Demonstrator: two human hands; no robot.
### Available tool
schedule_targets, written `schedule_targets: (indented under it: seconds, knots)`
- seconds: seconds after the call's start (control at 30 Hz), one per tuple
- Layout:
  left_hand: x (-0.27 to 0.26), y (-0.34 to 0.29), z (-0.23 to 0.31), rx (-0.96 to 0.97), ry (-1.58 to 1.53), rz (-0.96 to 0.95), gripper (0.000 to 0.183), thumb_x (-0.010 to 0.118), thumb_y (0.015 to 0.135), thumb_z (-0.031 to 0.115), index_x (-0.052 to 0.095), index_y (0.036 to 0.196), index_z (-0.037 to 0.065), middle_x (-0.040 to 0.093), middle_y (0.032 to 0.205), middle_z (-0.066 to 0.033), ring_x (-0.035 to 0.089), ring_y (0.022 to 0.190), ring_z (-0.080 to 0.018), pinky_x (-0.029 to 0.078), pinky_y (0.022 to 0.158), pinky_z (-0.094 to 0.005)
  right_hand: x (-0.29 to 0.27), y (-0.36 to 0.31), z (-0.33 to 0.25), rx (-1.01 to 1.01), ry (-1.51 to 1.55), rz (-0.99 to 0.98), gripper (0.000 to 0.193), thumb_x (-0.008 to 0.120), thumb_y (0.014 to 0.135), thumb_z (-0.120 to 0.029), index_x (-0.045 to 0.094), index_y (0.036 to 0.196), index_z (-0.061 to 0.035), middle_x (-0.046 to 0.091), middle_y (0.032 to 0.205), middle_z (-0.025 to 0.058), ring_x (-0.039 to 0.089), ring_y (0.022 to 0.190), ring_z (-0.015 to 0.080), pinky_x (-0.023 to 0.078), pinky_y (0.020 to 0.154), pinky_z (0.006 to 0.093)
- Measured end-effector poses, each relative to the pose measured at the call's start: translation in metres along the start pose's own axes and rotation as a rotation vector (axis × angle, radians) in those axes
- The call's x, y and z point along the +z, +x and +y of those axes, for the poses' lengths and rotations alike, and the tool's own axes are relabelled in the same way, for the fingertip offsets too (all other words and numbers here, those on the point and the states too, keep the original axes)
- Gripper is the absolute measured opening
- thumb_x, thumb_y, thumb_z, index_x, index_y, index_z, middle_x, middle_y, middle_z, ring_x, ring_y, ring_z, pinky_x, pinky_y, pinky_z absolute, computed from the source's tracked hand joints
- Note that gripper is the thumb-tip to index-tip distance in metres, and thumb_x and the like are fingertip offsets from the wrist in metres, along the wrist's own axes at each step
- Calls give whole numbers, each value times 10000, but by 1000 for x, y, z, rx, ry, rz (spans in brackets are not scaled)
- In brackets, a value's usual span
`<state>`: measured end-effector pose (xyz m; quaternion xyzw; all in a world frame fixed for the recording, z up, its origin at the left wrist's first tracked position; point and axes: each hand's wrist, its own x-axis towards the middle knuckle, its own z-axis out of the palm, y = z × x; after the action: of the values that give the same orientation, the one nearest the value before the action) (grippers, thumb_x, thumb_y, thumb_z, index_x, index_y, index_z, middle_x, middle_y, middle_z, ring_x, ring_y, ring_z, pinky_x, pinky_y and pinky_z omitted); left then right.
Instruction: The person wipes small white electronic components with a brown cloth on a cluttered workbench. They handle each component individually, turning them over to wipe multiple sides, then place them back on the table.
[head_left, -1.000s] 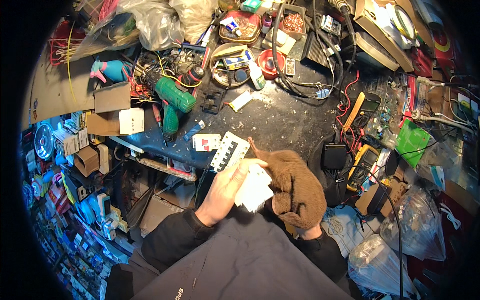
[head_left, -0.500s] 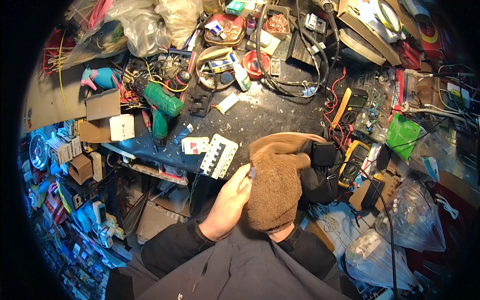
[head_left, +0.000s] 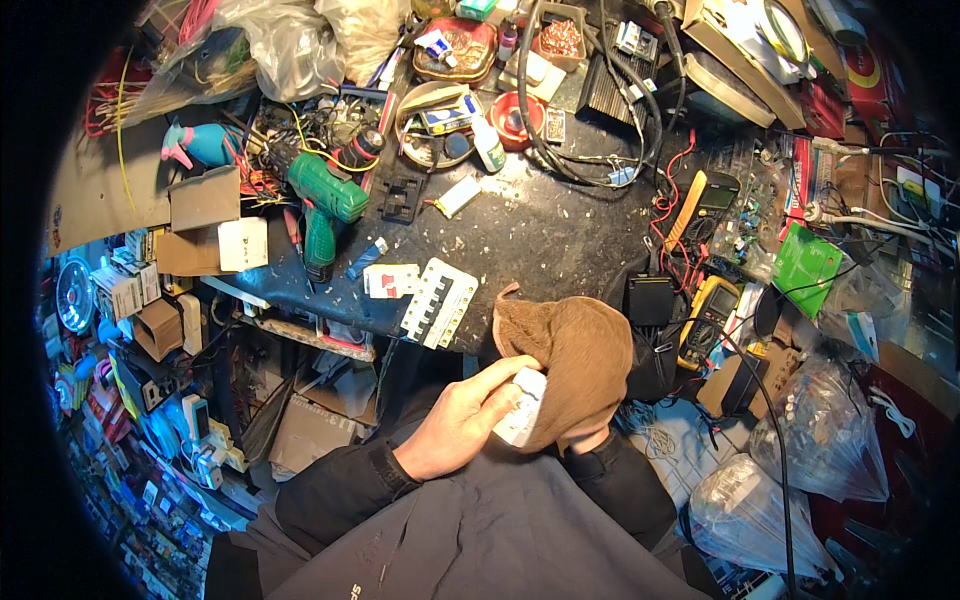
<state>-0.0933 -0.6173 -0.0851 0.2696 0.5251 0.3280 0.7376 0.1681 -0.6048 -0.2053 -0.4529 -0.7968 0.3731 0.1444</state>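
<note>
My left hand (head_left: 455,425) grips a small white block (head_left: 521,408) with dark marks on its face, thumb and fingers at its left side. The block's right side lies against a brown cloth (head_left: 580,370), and its exact kind cannot be made out. The cloth wraps my right hand (head_left: 588,438); only skin near the wrist shows, and the fingers are hidden inside. Both hands are close together in front of my body, by the bench's near edge. Just beyond my left hand lies a row of white circuit breakers (head_left: 440,303).
The dark bench (head_left: 560,240) holds a green cordless drill (head_left: 325,205), a white card (head_left: 391,281), and a white bottle (head_left: 487,145). A yellow multimeter (head_left: 710,312) and black adapter (head_left: 648,302) are to the right. Plastic bags (head_left: 752,520) are at the lower right.
The cloth-covered right hand has turned and come lower and slightly right. The white block, mostly hidden before, now shows between my left hand and the cloth. My left hand has shifted slightly.
</note>
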Motion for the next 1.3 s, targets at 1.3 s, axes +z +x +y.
schedule_targets:
  seconds: [1.3]
  knots:
    - [-10, 14, -2, -87, -882, -51, 481, 591, 1205, 393, 558, 1521, 31, 725, 1430, -176, 786, 1200, -256, 695, 779, -372, -44, 36, -64, 313, 952, -187, 599, 529, 1215, -323, 420, 1727, -33, 598, 1655, 154, 637, 1430, 291, 518, 1236, 461]
